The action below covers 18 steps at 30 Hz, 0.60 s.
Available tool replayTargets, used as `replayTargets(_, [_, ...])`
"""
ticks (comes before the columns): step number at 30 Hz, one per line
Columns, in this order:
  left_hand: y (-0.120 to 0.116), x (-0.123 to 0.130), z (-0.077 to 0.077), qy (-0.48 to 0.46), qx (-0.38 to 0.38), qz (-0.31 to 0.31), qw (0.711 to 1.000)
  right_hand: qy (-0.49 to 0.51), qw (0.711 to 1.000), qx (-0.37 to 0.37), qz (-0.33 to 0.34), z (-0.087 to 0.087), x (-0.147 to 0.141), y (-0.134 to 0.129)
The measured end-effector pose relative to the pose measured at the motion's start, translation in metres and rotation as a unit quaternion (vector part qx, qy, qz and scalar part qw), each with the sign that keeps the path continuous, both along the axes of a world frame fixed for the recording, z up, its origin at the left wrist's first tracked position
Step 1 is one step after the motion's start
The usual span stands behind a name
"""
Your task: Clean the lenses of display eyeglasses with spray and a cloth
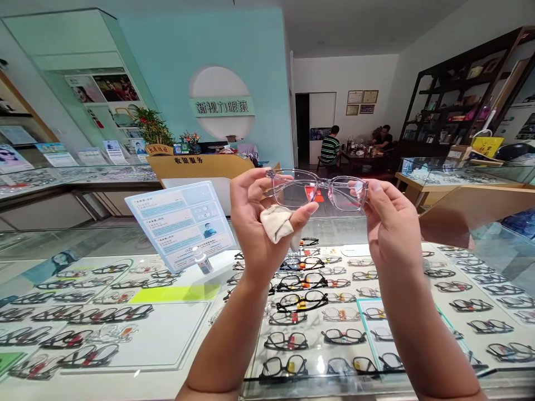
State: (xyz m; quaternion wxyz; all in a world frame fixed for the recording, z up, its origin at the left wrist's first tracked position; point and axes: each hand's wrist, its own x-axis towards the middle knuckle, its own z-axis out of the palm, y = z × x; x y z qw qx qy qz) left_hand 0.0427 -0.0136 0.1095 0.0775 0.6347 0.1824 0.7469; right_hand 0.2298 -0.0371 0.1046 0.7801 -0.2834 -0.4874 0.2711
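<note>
Clear-framed eyeglasses point(324, 182) are held up in front of me above the glass counter. My left hand point(261, 214) grips their left side by the fingers, and a crumpled white cloth point(276, 223) is tucked under its thumb against the palm. My right hand point(393, 217) pinches the right end of the frame between thumb and fingers. Both lenses face me, with a red mark or reflection showing near the middle. The temples are partly hidden behind the lenses and fingers.
Rows of eyeglasses point(303, 301) lie inside the glass display counter point(167, 384). On its top stand a blue-white information board point(179, 223) and a small white bottle point(203, 260). Farther back are a wooden reception desk point(196, 167) and two people sitting at a table point(359, 156).
</note>
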Motion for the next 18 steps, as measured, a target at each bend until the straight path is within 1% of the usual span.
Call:
replayTargets(3, [0.0002,0.0003,-0.0013,-0.01,-0.029,-0.019,0.999,-0.01,1.0,-0.005,0.013,-0.0006,-0.0014,0.0])
replayTargets(6, [0.0022,-0.0004,-0.0026,-0.027,-0.085,-0.049,0.995,-0.021,1.0,0.011,0.008,-0.0006,-0.0018,-0.0015])
replayTargets(8, [0.0033,-0.0011,-0.0028,-0.041,-0.135,-0.083,0.987,-0.024,0.999,0.043,0.022,-0.001,-0.0013,-0.0017])
replayTargets(10, [0.0038,-0.0013,-0.0022,-0.057,-0.198,-0.14,0.969,-0.036,0.995,0.082,0.037,-0.0021,-0.001,-0.0005])
replayTargets(12, [0.004,-0.0002,-0.0008,-0.07,-0.269,-0.215,0.936,-0.076,0.99,0.113,0.024,-0.0034,-0.0018,0.0014])
replayTargets(14, [0.0045,0.0023,0.0008,-0.068,-0.346,-0.296,0.888,-0.141,0.981,0.135,-0.021,-0.0039,-0.004,0.0027])
replayTargets(16, [0.0058,0.0054,0.0019,-0.058,-0.42,-0.378,0.823,-0.21,0.963,0.152,-0.069,-0.0035,-0.0065,0.0027])
replayTargets(18, [0.0079,0.0084,0.002,-0.062,-0.476,-0.445,0.756,-0.258,0.945,0.17,-0.103,-0.0023,-0.0075,0.0021])
